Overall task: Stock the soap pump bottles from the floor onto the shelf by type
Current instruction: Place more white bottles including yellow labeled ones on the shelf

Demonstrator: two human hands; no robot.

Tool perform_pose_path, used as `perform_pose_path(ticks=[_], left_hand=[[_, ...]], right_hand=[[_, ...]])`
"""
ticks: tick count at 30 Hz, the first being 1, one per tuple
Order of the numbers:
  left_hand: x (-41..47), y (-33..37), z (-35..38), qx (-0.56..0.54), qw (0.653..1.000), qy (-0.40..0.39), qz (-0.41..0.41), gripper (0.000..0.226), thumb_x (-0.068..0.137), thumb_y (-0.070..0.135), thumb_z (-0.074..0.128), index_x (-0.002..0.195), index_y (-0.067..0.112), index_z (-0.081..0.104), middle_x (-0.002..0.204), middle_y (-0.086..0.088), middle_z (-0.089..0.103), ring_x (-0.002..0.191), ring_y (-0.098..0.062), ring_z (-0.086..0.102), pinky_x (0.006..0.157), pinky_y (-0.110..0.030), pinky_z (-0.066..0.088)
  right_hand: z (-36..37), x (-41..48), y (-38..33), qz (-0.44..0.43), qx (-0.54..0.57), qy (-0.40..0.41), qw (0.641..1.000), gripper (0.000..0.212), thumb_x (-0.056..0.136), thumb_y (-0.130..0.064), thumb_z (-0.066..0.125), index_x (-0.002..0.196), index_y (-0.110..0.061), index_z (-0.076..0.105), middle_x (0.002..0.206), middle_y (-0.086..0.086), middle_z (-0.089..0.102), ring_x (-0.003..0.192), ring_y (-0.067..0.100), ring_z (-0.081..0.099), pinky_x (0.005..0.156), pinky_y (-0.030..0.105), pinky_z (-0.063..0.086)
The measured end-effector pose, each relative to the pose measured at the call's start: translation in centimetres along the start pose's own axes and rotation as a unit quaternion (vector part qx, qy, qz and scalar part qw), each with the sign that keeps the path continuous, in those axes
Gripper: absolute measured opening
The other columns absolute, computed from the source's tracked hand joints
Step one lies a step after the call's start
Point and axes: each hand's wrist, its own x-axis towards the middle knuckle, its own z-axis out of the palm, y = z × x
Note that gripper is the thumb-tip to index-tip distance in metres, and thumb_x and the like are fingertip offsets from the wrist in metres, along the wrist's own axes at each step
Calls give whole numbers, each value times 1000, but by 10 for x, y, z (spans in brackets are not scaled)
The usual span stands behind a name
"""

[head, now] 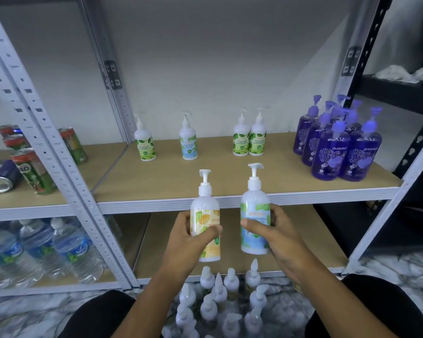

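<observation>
Fingers of the left hand [181, 242] grasp an upright yellow-labelled white plastic pump bottle [205, 208]. The right hand [279, 232] grasps a blue-labelled one [254, 208]. The tan wooden shelf [171, 181] lies just beyond, higher.

To your left you have upright drink cans [32, 167] and a purple can [3, 170] tipped on its side, with water bottles [42, 247] on the level below. At right, crumpled white plastic [401, 73] lies on a black rack [396, 93].

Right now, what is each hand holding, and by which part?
The left hand grips the yellow bottle round the middle of its body; the right hand grips the blue bottle the same way. Neither touches a pump.
</observation>
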Motion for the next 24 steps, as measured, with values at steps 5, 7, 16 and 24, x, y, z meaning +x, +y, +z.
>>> perform_pose_path(ticks=[5,7,16,24], left_hand=[[-2,2,0,-2,1000,-4,6,61,62,43,83,115,23,60,103,-12,73,96,-30,73,85,-57,59],[-3,3,0,-5,1000,-5,8,52,69,38,81,115,25,61,103,-9,73,96,-31,74,85,-57,59],[13,33,-3,-53,998,16,-4,37,85,21,78,115,16,57,103,-15,71,81,-32,75,73,-42,62],[82,74,-23,-52,997,46,28,46,83,18,79,118,14,50,98,-8,69,75,-25,76,74,-41,62]], right_hand=[[1,-2,0,-13,-4,3,1000,46,75,-15,85,114,-21,62,95,-1,74,91,24,73,83,49,60],[2,-2,0,-22,-15,-1,1000,45,76,-18,84,115,-25,62,97,-3,74,94,23,73,85,50,60],[24,18,-15,-22,-17,-22,999,61,68,-25,91,117,-29,55,104,4,72,96,22,72,84,45,60],[66,82,-47,-96,-64,-46,992,48,77,-15,84,117,-22,59,98,-4,73,86,9,72,74,24,55]])
